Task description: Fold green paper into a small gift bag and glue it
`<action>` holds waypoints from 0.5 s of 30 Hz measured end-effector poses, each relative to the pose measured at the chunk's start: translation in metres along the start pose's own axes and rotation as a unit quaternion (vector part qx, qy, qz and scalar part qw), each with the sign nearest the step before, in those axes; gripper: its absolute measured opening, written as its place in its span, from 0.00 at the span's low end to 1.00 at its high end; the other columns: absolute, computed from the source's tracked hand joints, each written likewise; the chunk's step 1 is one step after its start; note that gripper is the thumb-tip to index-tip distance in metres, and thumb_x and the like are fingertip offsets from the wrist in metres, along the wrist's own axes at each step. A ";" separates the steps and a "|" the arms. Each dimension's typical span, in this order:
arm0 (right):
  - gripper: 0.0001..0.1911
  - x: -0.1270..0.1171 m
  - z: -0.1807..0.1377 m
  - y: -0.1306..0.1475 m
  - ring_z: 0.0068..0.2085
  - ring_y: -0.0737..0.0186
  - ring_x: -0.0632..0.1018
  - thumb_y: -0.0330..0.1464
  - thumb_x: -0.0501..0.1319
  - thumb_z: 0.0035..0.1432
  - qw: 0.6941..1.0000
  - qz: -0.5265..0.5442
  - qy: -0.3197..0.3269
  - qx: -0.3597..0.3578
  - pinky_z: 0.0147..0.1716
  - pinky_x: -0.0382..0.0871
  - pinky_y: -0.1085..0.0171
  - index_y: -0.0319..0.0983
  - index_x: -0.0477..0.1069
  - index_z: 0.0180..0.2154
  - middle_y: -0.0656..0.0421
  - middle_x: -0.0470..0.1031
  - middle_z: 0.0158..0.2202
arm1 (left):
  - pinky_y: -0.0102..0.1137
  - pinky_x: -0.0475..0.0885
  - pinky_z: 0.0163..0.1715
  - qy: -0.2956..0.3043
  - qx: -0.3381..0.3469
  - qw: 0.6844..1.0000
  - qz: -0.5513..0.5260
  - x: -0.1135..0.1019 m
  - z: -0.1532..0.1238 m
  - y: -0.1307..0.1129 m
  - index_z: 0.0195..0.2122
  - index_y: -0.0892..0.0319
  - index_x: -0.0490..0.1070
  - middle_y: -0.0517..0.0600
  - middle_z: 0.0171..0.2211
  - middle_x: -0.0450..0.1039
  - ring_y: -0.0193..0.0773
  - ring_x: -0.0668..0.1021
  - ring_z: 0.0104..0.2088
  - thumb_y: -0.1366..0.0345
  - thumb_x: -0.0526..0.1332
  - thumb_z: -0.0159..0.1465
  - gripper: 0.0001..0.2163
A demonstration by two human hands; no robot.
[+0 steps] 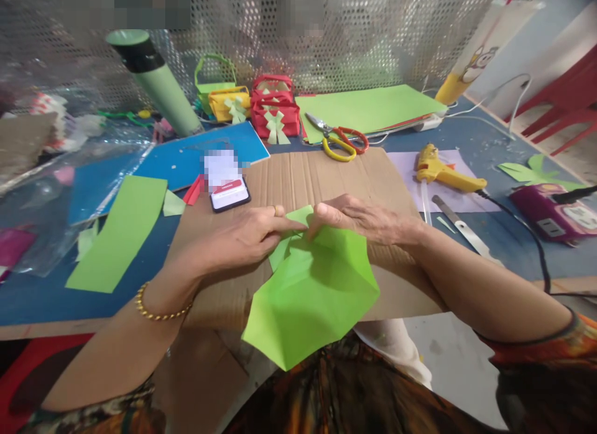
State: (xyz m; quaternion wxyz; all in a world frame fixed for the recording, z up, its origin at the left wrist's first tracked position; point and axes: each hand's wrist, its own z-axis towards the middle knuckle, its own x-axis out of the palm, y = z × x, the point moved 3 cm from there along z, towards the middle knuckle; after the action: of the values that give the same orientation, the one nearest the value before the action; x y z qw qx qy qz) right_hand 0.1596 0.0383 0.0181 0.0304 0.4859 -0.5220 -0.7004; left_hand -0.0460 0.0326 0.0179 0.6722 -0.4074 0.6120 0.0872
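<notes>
A folded sheet of bright green paper (317, 285) is between my hands, its wide, creased part flaring toward me past the front edge of the cardboard (280, 179). On the left side of the fold, my left hand (254, 232) holds the paper with its index finger pressing on it and the other fingers curled. My right hand (357, 219) grips the far right side, thumb close to the left fingertip, its other fingers partly hidden behind the paper. Creases at the fingertips are too small to make out fully.
Beyond the cardboard lie scissors (338, 138), a phone (228, 185) and small paper bags (275, 110). To the right are a yellow glue gun (448, 173), a craft knife (466, 232) and a purple power block (555, 210). A green strip (121, 235) and a tumbler (156, 83) stand left.
</notes>
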 end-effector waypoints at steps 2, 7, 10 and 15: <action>0.35 -0.001 0.000 0.000 0.42 0.57 0.80 0.53 0.43 0.74 1.000 0.003 0.013 0.005 0.49 0.73 0.58 0.42 0.84 0.39 0.54 0.83 0.41 | 0.31 0.67 0.38 0.007 -0.003 1.000 0.000 0.000 0.000 0.000 0.59 0.50 0.76 0.48 0.37 0.72 0.37 0.77 0.38 0.72 0.49 0.70 0.23; 0.43 0.000 0.000 -0.003 0.45 0.53 0.81 0.63 0.42 0.67 0.998 0.032 0.024 0.038 0.50 0.73 0.54 0.40 0.84 0.41 0.50 0.83 0.43 | 0.33 0.69 0.40 0.001 -0.013 0.998 -0.062 -0.001 -0.003 0.006 0.64 0.53 0.68 0.49 0.39 0.75 0.39 0.77 0.39 0.67 0.53 0.72 0.20; 0.43 0.001 0.000 -0.002 0.44 0.52 0.81 0.63 0.42 0.67 0.998 0.043 0.025 0.033 0.50 0.73 0.54 0.41 0.84 0.40 0.51 0.83 0.43 | 0.33 0.71 0.44 0.021 0.001 0.994 -0.104 -0.005 -0.008 0.006 0.61 0.53 0.69 0.50 0.44 0.77 0.38 0.77 0.42 0.68 0.52 0.72 0.18; 0.39 0.001 0.001 0.000 0.43 0.52 0.80 0.61 0.43 0.68 0.998 0.048 0.037 0.017 0.48 0.74 0.55 0.44 0.83 0.38 0.52 0.83 0.43 | 0.33 0.71 0.47 0.081 0.051 0.989 -0.110 -0.011 -0.011 0.002 0.58 0.46 0.77 0.51 0.46 0.75 0.38 0.77 0.44 0.71 0.48 0.73 0.22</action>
State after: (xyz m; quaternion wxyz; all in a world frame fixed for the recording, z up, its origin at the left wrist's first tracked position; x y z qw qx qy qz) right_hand 0.1583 0.0388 0.0173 0.0752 0.4861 -0.5552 -0.6707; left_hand -0.0584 0.0307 0.0278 0.6454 -0.4437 0.6196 -0.0522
